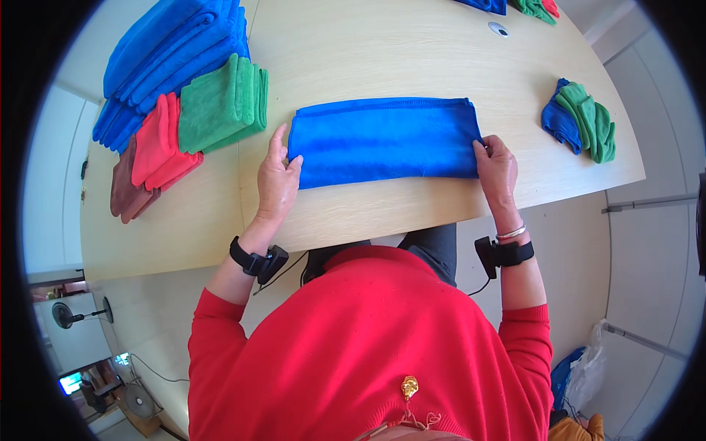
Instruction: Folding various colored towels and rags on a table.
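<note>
A blue towel (pixel 386 140), folded into a long rectangle, lies flat on the table in front of me. A stitched hem runs along its far edge. My left hand (pixel 278 180) is at the towel's left end, its thumb touching the edge and its fingers stretched out and apart beside it. At the opposite end, my right hand (pixel 498 167) pinches the right edge between thumb and curled fingers.
Stacks of folded blue towels (pixel 176 51), green towels (pixel 220 103), red towels (pixel 158 143) and brown towels (pixel 129 184) stand at the left. Loose green cloths (pixel 588 121) and a blue cloth (pixel 560 121) lie at the right. The table (pixel 353 213) curves at its right.
</note>
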`<control>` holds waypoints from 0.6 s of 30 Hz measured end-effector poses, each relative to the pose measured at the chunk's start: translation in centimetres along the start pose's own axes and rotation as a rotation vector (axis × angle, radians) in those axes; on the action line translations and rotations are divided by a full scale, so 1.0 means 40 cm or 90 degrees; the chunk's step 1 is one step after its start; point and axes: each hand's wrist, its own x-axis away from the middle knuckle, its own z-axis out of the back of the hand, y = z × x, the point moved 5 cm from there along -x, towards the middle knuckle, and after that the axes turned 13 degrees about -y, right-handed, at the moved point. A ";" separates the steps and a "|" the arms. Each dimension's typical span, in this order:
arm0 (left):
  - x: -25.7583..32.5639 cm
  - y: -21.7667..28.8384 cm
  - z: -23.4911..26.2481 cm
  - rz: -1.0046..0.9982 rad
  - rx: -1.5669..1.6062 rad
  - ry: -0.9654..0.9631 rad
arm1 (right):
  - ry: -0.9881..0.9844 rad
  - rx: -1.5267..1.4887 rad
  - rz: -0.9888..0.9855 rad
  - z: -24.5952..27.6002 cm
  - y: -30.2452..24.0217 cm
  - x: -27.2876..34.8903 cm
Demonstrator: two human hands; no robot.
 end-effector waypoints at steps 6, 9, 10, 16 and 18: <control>0.006 0.017 -0.004 0.021 -0.051 -0.038 | 0.014 0.009 0.005 0.016 0.000 0.023; -0.003 0.016 -0.003 0.034 -0.036 -0.061 | -0.070 0.075 -0.014 0.020 0.014 0.021; -0.006 0.012 -0.003 0.041 -0.025 -0.071 | -0.068 0.077 -0.015 0.028 0.008 0.017; -0.132 -0.056 -0.007 0.039 0.090 -0.022 | -0.097 0.078 0.015 0.006 -0.012 -0.109; -0.173 -0.056 -0.011 0.056 0.140 0.013 | -0.077 0.079 0.009 -0.011 -0.031 -0.137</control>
